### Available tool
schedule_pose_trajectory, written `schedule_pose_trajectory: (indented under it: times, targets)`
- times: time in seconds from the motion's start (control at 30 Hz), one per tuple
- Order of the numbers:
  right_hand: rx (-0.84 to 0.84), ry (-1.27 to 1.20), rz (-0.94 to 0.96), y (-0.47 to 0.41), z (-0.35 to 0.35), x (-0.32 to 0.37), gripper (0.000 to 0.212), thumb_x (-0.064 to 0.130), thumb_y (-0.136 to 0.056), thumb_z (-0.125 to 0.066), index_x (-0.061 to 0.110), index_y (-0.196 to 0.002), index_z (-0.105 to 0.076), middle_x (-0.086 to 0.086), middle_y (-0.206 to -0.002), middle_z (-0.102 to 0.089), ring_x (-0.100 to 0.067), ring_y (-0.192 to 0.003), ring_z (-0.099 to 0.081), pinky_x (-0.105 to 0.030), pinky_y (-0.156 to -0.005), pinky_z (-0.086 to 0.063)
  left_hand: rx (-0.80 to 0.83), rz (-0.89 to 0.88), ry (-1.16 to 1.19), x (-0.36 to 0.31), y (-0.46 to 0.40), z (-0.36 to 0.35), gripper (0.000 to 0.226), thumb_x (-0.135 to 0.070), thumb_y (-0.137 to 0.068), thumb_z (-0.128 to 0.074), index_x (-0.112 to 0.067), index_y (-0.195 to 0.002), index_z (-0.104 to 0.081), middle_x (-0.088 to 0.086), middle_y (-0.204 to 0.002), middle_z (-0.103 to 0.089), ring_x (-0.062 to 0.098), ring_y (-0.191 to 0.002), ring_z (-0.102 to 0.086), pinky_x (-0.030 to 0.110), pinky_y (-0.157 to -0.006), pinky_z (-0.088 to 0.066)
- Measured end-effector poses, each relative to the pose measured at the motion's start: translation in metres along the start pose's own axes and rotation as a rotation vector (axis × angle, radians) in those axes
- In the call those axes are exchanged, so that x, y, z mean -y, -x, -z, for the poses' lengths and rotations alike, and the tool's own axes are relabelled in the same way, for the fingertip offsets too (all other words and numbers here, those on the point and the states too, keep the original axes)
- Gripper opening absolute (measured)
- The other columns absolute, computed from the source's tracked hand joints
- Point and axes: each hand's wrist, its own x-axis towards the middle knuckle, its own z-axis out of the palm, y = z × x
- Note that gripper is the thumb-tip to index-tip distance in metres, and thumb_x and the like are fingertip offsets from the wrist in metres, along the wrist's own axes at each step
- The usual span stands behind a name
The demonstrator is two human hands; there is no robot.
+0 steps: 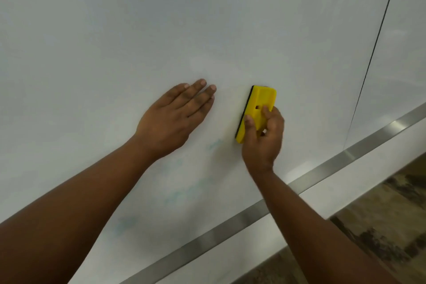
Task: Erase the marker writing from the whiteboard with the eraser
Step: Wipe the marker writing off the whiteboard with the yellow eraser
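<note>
A white whiteboard [161,30] fills most of the view. My right hand [264,136] grips a yellow eraser [258,106] with a black felt edge, and the felt presses against the board. My left hand [175,117] lies flat on the board just left of the eraser, fingers stretched out together and holding nothing. Faint blue-green marker smears [189,189] remain on the board below and between my forearms, with a small mark [215,144] beside my right wrist.
A brushed metal strip [322,168] runs diagonally along the board's lower edge. A thin dark seam [378,41] separates a second white panel at the right. Patterned brownish flooring [380,233] shows at the bottom right.
</note>
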Motion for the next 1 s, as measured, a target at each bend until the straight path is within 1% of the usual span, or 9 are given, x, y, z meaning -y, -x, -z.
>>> schedule_pose_trajectory:
  times: [0.1,0.17,0.27,0.33,0.47,0.6,0.7,0.87,1.0]
  targets:
    - [0.204,0.059,0.187,0.046,-0.014,0.016,0.044,0.047,-0.098,-0.06,0.022,-0.135,-0.054,-0.015,-0.142,-0.056,-0.03,-0.13,-0.054,-0.036,-0.105,-0.048,0.0,-0.015,0.022,-0.005,0.02,0.001,0.057,0.002,-0.102,-0.014,-0.003,-0.154,-0.037,0.013,-0.164,-0.03,0.031,-0.152,-0.027,0.042,-0.126,-0.018]
    - [0.287,0.08,0.336,0.052,-0.012,0.012,0.045,0.048,-0.099,-0.059,0.016,-0.131,-0.061,-0.016,-0.14,-0.057,-0.03,-0.126,-0.056,-0.034,-0.1,-0.049,-0.045,0.022,-0.008,-0.001,0.027,0.001,0.052,0.0,-0.103,-0.033,-0.004,-0.154,-0.037,0.013,-0.164,-0.031,0.031,-0.152,-0.028,0.042,-0.125,-0.02]
    - [0.081,0.057,0.119,0.026,-0.007,0.001,0.044,0.032,-0.096,-0.067,0.007,-0.131,-0.061,-0.02,-0.139,-0.056,-0.034,-0.131,-0.053,-0.054,-0.107,-0.048,-0.102,0.109,-0.077,0.01,0.038,0.004,0.059,-0.012,-0.103,-0.056,-0.008,-0.157,-0.034,0.008,-0.166,-0.029,0.03,-0.154,-0.025,0.041,-0.124,-0.021]
    - [0.011,0.05,0.02,0.026,-0.012,0.006,0.045,0.03,-0.094,-0.068,0.008,-0.133,-0.059,-0.019,-0.141,-0.055,-0.034,-0.133,-0.052,-0.056,-0.105,-0.047,-0.136,0.13,-0.107,0.016,0.042,0.007,0.059,-0.017,-0.104,-0.057,-0.01,-0.157,-0.034,0.007,-0.166,-0.029,0.03,-0.153,-0.026,0.041,-0.124,-0.024]
    - [0.265,0.014,0.218,0.075,-0.028,0.028,0.045,0.049,-0.096,-0.063,0.024,-0.131,-0.053,-0.013,-0.14,-0.054,-0.026,-0.126,-0.055,-0.035,-0.096,-0.054,-0.138,0.175,-0.15,0.02,0.053,0.009,0.065,-0.015,-0.101,-0.058,-0.01,-0.159,-0.029,0.01,-0.166,-0.027,0.03,-0.154,-0.025,0.041,-0.123,-0.026]
    - [0.148,-0.033,0.124,0.056,-0.02,0.012,0.041,0.029,-0.093,-0.07,0.022,-0.129,-0.052,-0.013,-0.137,-0.052,-0.032,-0.128,-0.053,-0.057,-0.096,-0.052,-0.137,0.15,-0.133,0.023,0.063,0.012,0.065,0.001,-0.097,-0.048,-0.007,-0.159,-0.029,0.009,-0.166,-0.028,0.029,-0.153,-0.027,0.041,-0.123,-0.026]
    - [0.075,-0.006,0.043,0.061,-0.025,0.02,0.041,0.029,-0.093,-0.069,0.024,-0.129,-0.05,-0.016,-0.137,-0.053,-0.034,-0.128,-0.054,-0.057,-0.097,-0.05,-0.141,0.129,-0.108,0.024,0.065,0.013,0.066,0.007,-0.092,-0.05,-0.005,-0.155,-0.038,0.01,-0.163,-0.034,0.029,-0.151,-0.032,0.042,-0.121,-0.031]
    - [0.411,0.012,0.243,0.094,-0.033,0.037,0.043,0.053,-0.092,-0.064,0.028,-0.125,-0.052,-0.008,-0.138,-0.053,-0.025,-0.125,-0.054,-0.035,-0.095,-0.052,-0.131,0.13,-0.079,0.024,0.066,0.016,0.06,0.004,-0.094,-0.051,-0.006,-0.153,-0.042,0.011,-0.161,-0.038,0.031,-0.15,-0.035,0.043,-0.121,-0.03]
    - [0.235,-0.009,0.081,0.075,-0.02,0.022,0.047,0.035,-0.091,-0.072,0.014,-0.13,-0.055,-0.018,-0.137,-0.055,-0.036,-0.126,-0.054,-0.058,-0.098,-0.051,-0.097,0.092,-0.1,0.03,0.082,0.022,0.056,-0.001,-0.098,-0.053,-0.009,-0.152,-0.044,0.009,-0.161,-0.039,0.032,-0.149,-0.035,0.043,-0.119,-0.032]
